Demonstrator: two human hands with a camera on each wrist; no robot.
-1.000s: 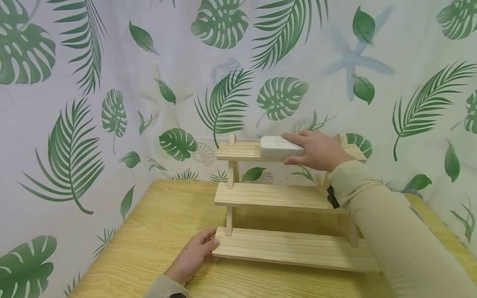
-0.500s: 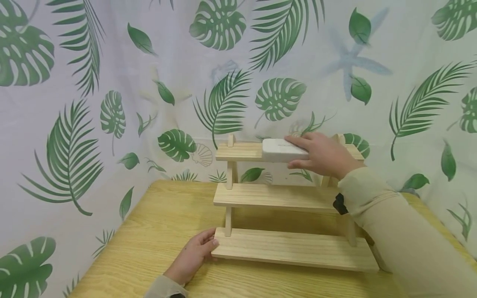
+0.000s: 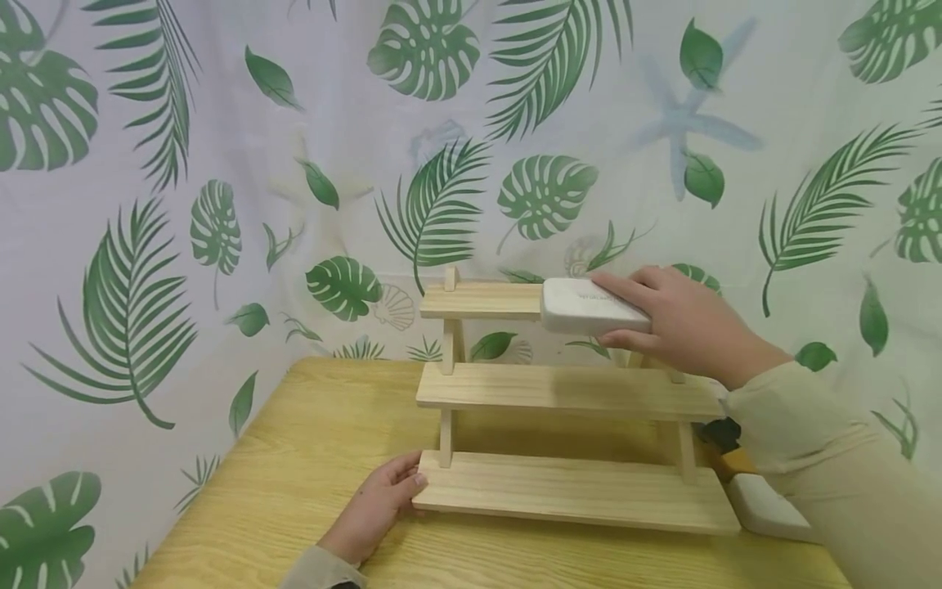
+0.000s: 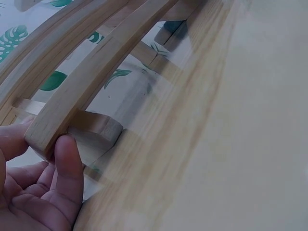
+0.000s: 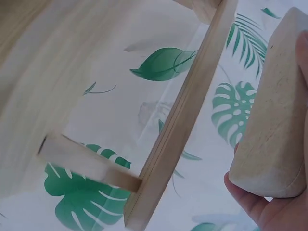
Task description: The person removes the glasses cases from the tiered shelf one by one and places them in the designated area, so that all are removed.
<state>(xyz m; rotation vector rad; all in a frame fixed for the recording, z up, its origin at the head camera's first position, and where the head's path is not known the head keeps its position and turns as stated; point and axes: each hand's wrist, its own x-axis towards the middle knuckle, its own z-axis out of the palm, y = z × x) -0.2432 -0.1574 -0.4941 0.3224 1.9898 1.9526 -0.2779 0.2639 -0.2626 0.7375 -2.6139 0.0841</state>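
A white block with rounded edges and faint lettering on top (image 3: 581,311) is in my right hand (image 3: 684,323), which grips its right end between thumb and fingers. It overlaps the top board of the three-tier wooden shelf (image 3: 574,493) in the head view. In the right wrist view the block (image 5: 274,125) hangs apart from the board edge (image 5: 173,130). My left hand (image 3: 375,503) pinches the left end of the lowest board; the left wrist view shows the thumb and a finger on the board's end (image 4: 53,127).
Right of the shelf, partly behind my right sleeve, lies another white rounded block (image 3: 769,507), with something orange-brown (image 3: 736,462) and a dark thing beside it. All stand on a wood-grain table (image 3: 294,458). A leaf-print curtain (image 3: 294,147) hangs behind and at the left.
My right hand has lifted the white block off the top board and drawn it right and toward me. The second white block has come into sight. My left hand keeps its hold.
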